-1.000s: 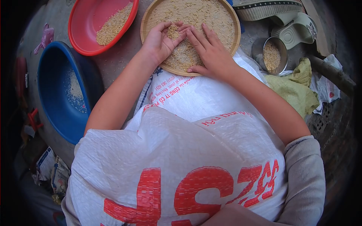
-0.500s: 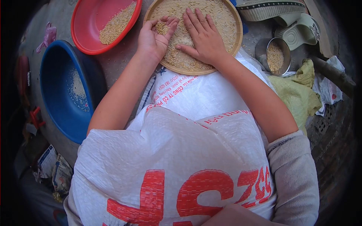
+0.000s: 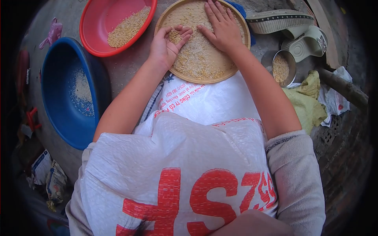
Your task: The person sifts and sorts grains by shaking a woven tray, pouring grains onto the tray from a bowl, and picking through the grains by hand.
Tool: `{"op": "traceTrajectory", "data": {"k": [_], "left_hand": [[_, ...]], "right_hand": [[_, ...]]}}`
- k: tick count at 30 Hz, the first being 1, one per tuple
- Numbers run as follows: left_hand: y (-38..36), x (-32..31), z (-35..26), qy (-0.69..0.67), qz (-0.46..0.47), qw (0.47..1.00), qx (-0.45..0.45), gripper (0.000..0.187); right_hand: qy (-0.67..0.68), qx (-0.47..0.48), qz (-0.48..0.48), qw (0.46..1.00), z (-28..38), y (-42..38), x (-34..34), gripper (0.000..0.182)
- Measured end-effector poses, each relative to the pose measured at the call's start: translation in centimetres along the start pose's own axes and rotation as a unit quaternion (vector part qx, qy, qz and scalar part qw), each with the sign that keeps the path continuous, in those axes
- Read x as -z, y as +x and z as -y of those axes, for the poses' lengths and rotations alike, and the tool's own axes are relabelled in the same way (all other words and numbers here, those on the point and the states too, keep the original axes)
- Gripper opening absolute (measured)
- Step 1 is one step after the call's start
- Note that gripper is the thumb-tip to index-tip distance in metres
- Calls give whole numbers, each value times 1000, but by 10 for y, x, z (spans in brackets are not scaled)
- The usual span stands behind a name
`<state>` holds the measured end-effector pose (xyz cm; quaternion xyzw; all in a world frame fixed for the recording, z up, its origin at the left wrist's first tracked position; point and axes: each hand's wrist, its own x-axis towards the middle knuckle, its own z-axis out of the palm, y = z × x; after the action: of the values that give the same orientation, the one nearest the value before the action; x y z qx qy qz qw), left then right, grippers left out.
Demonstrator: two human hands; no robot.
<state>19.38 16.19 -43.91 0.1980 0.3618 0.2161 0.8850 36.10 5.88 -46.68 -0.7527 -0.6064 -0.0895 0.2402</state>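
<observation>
A round woven tray (image 3: 241, 59) rests at the front of my lap, with a layer of rice grains (image 3: 199, 65) spread over it, some golden in the husk and some pale. My left hand (image 3: 164, 48), palm up over the tray's left side, has its fingers curled around a small heap of unhusked rice (image 3: 174, 36). Palm down, my right hand (image 3: 224, 26) lies flat on the tray's upper right with fingers stretched out. Its fingertips reach close to the far rim. Bare tray bottom shows beside the right hand's wrist.
Left of the tray stand a red basin (image 3: 88, 29) holding golden grain and a blue basin (image 3: 59, 114) with some white grain. At right are a metal bowl (image 3: 292, 65) of grain, pale sandals (image 3: 305, 45) and a yellow-green sack (image 3: 303, 104). A white printed sack (image 3: 177, 137) covers my lap.
My right hand has slid away from me and to the right across the tray, baring part of its bottom. The left hand stays cupped around its grains. The whole view has shifted slightly.
</observation>
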Motion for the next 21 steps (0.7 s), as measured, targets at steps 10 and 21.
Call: {"op": "traceTrajectory", "data": {"k": [10, 21], "left_hand": [[0, 5, 5, 4, 17, 1000, 0, 23], [-7, 8, 10, 42, 39, 998, -23, 26]], "right_hand": [[-37, -130, 34, 990, 48, -28, 0, 68], [-9, -129, 58, 990, 69, -43, 10, 75]]}}
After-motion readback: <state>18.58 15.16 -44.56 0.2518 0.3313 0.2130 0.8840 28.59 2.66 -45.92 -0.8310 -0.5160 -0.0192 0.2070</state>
